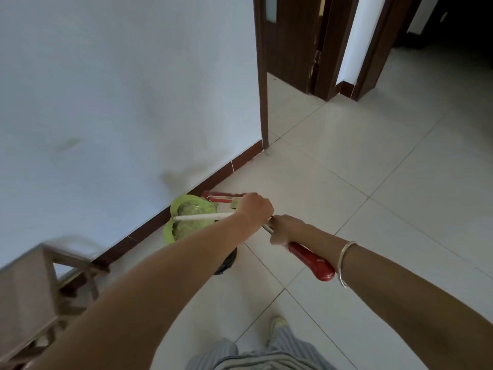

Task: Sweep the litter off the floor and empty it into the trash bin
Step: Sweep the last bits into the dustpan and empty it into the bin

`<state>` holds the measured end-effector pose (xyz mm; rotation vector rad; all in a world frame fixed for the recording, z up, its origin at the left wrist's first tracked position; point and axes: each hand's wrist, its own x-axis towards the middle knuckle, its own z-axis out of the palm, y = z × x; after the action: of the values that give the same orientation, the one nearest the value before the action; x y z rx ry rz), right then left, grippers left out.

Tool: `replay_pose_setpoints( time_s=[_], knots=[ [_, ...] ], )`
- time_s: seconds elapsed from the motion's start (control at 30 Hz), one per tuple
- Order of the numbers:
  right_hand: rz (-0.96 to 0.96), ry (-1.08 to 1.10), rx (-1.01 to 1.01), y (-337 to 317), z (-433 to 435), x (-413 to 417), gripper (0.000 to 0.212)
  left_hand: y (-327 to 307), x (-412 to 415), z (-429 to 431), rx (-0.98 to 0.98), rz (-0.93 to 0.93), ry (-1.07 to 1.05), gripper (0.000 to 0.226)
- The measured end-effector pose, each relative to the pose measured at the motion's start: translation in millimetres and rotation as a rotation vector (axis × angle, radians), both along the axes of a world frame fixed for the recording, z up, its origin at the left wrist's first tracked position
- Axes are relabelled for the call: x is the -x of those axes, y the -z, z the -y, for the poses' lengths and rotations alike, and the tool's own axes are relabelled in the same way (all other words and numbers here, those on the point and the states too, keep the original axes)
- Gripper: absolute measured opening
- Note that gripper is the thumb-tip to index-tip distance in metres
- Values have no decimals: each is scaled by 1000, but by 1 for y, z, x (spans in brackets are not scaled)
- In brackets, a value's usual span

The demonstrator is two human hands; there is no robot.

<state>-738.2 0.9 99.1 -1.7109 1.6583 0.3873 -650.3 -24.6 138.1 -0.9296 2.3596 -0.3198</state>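
A trash bin with a green liner (186,222) stands on the floor against the wall's baseboard; crumpled litter shows inside it. My left hand (253,209) is over the bin's right rim and grips a white rod (202,217) that lies across the bin's mouth. My right hand (284,229) holds a metal pole just above its red grip (312,260). A red tool head (221,197) shows beyond my left hand, at the bin's far edge. Which pole it belongs to is hidden by my hands.
A white wall (120,102) with a brown baseboard runs on the left. A wooden stool or small table (32,289) stands at the lower left. Dark door frames (262,76) open at the top. Pale floor tiles (373,182) spread to the right. My foot (277,325) is below.
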Motion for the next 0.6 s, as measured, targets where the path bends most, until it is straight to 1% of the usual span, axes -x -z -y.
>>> replay_pose_setpoints(
  time_s=[0.03,0.07,0.17,0.2,0.27,0.33,0.4,0.47,0.6],
  knots=[
    [4,-1,-3,2,1,3,37,2,3,-1,12,0,4,28],
    [9,-16,5,4,1,7,36,4,6,-2,24,-2,3,29],
    [24,-19,-6,10,1,17,11,4,6,-5,31,3,-18,32],
    [25,-25,-1,11,1,19,5,5,6,-8,26,14,-20,31],
    [35,-7,-7,17,-1,23,19,7,4,-12,13,34,-16,28],
    [51,15,-2,17,-1,24,24,6,4,-13,14,44,-16,28],
    [68,25,-7,18,0,27,20,4,6,-13,39,53,-15,27],
    [88,42,-13,18,-2,29,7,7,6,-19,42,55,-11,29],
    [118,66,-27,25,-8,34,9,23,0,-53,-85,169,76,27]
  ],
)
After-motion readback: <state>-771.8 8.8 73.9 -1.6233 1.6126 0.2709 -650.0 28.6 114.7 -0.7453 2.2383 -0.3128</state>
